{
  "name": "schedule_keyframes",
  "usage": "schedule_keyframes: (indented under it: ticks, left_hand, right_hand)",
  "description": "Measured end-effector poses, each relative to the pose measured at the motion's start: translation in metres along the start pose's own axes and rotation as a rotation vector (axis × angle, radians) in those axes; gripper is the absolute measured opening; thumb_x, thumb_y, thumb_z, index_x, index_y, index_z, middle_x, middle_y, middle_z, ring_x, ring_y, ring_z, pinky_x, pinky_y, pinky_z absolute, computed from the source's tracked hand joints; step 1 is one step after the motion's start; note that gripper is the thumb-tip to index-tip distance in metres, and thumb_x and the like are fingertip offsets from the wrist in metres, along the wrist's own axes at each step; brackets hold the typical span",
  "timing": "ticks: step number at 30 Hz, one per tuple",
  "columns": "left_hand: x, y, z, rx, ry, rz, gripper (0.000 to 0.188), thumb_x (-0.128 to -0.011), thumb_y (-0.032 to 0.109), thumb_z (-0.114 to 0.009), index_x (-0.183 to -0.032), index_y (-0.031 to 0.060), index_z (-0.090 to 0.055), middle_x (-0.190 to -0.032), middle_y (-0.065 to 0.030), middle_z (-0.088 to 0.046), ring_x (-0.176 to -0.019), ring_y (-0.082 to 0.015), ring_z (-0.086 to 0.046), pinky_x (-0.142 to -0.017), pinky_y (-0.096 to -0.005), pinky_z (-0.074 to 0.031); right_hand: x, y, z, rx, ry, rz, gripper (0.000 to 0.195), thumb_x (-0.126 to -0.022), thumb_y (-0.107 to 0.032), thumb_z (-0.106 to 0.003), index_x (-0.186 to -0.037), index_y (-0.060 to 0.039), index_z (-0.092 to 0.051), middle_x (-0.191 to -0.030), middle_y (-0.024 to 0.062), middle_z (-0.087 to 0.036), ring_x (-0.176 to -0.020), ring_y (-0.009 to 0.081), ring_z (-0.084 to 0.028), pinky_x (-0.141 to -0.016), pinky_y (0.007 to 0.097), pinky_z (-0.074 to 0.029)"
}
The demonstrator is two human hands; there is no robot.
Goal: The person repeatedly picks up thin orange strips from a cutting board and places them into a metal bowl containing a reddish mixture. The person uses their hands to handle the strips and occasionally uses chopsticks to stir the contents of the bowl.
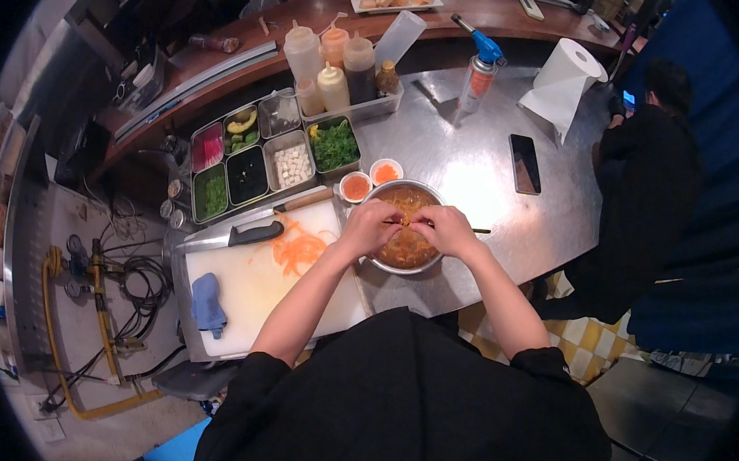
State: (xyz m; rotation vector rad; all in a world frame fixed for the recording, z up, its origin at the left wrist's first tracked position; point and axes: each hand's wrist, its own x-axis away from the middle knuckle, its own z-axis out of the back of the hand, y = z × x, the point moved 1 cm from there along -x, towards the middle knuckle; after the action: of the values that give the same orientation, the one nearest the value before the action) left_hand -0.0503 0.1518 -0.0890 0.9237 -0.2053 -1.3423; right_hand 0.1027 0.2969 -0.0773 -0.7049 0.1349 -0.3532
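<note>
A round metal bowl (403, 272) holds brownish-orange liquid with bits of food (408, 251) in it. Above its middle, the fingertips of my left hand (372, 225) and my right hand (445, 229) almost meet, pinching a small yellow-orange piece of food (405, 221) between them. A thin dark utensil handle (482, 230) juts past the bowl's right rim; my hands hide much of the rest. Touching or close behind the bowl stand two small white cups, one with orange-red grains (356, 186), the other with brighter orange ones (386, 172).
Left lies a white cutting board (236, 298) with carrot-like orange strips (297, 251), a black-handled knife (257, 233), another wooden-handled knife (304, 198) and a blue cloth (209, 303). Behind are ingredient pans (249, 174), squeeze bottles (334, 87), a blowtorch (480, 77), paper towels (564, 70) and a phone (525, 164). A person (649, 186) stands right.
</note>
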Motion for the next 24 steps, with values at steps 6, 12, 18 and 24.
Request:
schedule_keyframes:
  ticks: [6, 12, 18, 24]
  left_hand:
    - [-0.011, -0.015, -0.007, -0.030, -0.005, -0.038, 0.023, -0.071, 0.002, -0.076, -0.093, 0.0046, -0.071, -0.087, -0.0107, -0.071, -0.086, -0.0309, -0.066, -0.076, -0.0404, -0.053]
    - [-0.011, -0.023, -0.011, -0.101, 0.019, 0.027, 0.027, -0.071, 0.001, -0.076, -0.097, 0.0068, -0.071, -0.081, -0.0086, -0.070, -0.082, -0.0289, -0.066, -0.073, -0.0399, -0.053]
    - [-0.009, -0.013, 0.000, -0.186, 0.001, 0.175, 0.037, -0.069, 0.006, -0.080, -0.105, 0.0081, -0.071, -0.086, -0.0099, -0.070, -0.088, -0.0299, -0.065, -0.078, -0.0415, -0.053]
    - [0.026, 0.000, 0.077, -0.211, 0.371, 0.241, 0.036, -0.066, 0.008, -0.085, -0.101, 0.0079, -0.073, -0.092, -0.0069, -0.072, -0.089, -0.0255, -0.066, -0.083, -0.0374, -0.052]
  right_hand:
    - [-0.013, 0.013, -0.001, 0.040, 0.015, 0.029, 0.020, -0.085, -0.025, -0.071, -0.100, -0.0127, -0.074, -0.092, 0.0098, -0.073, -0.085, 0.0314, -0.070, -0.076, 0.0429, -0.054]
    - [-0.004, 0.010, 0.025, 0.076, -0.008, -0.114, 0.021, -0.085, -0.021, -0.068, -0.104, -0.0130, -0.074, -0.092, 0.0110, -0.073, -0.088, 0.0314, -0.069, -0.078, 0.0421, -0.054]
    - [0.014, 0.024, 0.059, 0.227, 0.119, -0.141, 0.017, -0.087, -0.015, -0.064, -0.101, -0.0093, -0.074, -0.091, 0.0129, -0.072, -0.090, 0.0324, -0.068, -0.080, 0.0423, -0.054]
    - [0.034, -0.002, 0.038, 0.068, 0.233, -0.117, 0.016, -0.088, -0.010, -0.061, -0.099, -0.0067, -0.073, -0.096, 0.0161, -0.068, -0.090, 0.0362, -0.066, -0.081, 0.0449, -0.054]
